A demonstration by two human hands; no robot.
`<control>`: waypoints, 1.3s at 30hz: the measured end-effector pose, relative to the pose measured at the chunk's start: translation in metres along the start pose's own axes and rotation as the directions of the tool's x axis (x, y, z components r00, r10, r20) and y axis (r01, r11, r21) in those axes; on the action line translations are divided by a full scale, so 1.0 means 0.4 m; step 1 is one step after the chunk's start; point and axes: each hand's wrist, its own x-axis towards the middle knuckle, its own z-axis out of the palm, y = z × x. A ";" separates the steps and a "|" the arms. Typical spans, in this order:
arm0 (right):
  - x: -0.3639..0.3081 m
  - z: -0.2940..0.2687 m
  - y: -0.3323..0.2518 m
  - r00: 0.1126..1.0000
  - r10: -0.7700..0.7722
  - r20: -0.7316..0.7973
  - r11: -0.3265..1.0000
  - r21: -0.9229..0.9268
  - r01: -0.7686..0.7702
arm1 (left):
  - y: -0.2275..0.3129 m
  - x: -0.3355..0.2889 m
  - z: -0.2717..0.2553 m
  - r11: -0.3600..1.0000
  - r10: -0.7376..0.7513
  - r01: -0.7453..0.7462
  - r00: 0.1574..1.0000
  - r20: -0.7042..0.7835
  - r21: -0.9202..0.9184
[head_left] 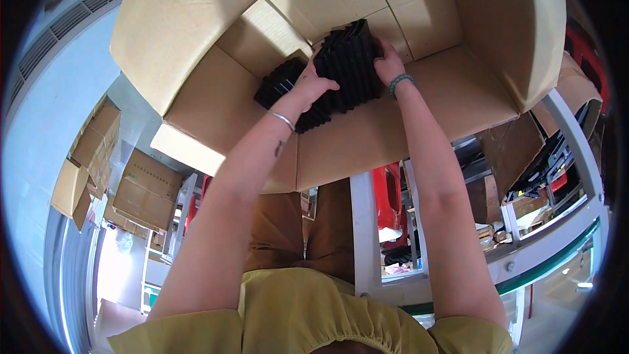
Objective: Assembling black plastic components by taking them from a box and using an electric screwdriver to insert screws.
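Stack [350, 69] of black ribbed parts — inside the big open box [445, 95], squarely between the two hands. Left hand [316, 84] on its left side, thumb out across the near face, the other fingers mostly hidden. Right hand [390, 64] on its right side, fingers going out of sight behind it. Both hands hold the same stack, one from each side; each hand's own spread is hard to judge with those fingers covered. Stack sits slightly tilted, ridges running toward the person; can't tell if its bottom touches the box.

Second stack [280, 84], also black, lower and to the left, partly covered by the left hand and wrist — inside the box too, near the first. Silver bangle [283, 120] on left wrist, green bead bracelet [399, 80] on right. Box flaps stand open. Cartons [147, 190] off to the left, white frame [368, 242] below right.
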 end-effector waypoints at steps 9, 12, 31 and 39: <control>-0.002 -0.011 0.029 0.989 0.083 0.119 0.956 0.270 -0.112 | -0.005 0.029 0.049 0.978 -0.193 0.167 0.954 -0.230 -0.129; -0.018 -0.022 -0.053 0.969 0.142 0.203 0.934 0.296 -0.199 | -0.023 0.029 0.035 0.991 -0.128 0.105 0.929 -0.346 -0.085; -0.632 -0.401 -0.884 0.888 -0.290 -0.357 0.935 -0.301 0.185 | 0.505 -0.586 0.060 0.840 0.411 -0.282 0.888 0.205 -0.463; -1.162 -0.669 -0.769 0.609 -0.279 -0.742 0.947 -0.318 0.046 | 0.473 -0.921 0.533 0.903 0.350 -0.140 0.790 0.504 -0.407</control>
